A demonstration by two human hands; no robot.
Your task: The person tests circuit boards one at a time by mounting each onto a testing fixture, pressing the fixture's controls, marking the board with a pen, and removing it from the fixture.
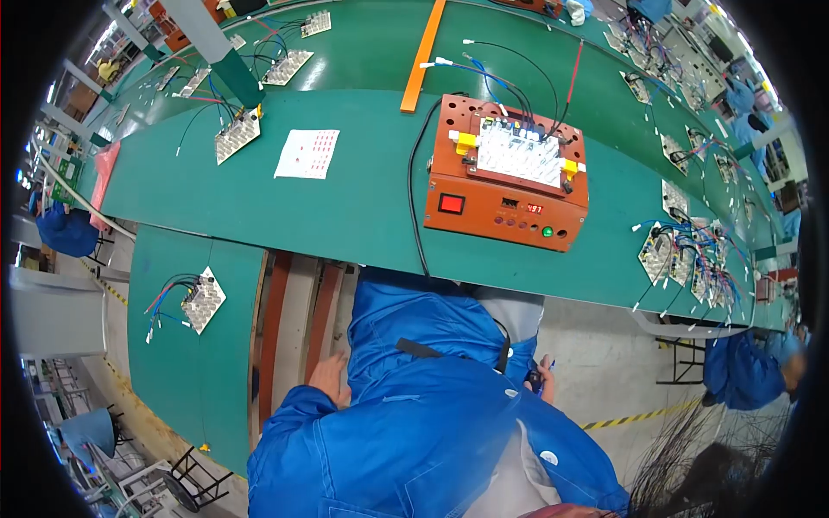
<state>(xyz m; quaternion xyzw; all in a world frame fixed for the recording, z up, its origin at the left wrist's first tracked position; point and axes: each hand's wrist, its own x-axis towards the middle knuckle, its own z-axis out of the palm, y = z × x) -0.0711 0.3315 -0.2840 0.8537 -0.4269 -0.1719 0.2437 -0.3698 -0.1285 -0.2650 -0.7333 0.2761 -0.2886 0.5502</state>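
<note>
My left hand (330, 380) is low beside my blue coat, off the table, its fingers extended and nothing seen in it. On the other side of my lap, my right hand (546, 380) is closed around a small dark and blue object (535, 377) too small to name. Beyond both hands, an orange-brown test box (501, 211) stands on the green table, its red display and a green button lit. A white circuit board (518, 154) lies on top of it between yellow clamps, with black, blue and red wires rising behind.
A printed sheet (307, 154) and a wired board (237, 136) lie left of the box. Another board (205, 300) rests on the side table (173, 388). Several wired boards (682, 255) cluster at the right. An orange strip (423, 56) crosses the far table. A co-worker's blue sleeve (744, 371) shows at right.
</note>
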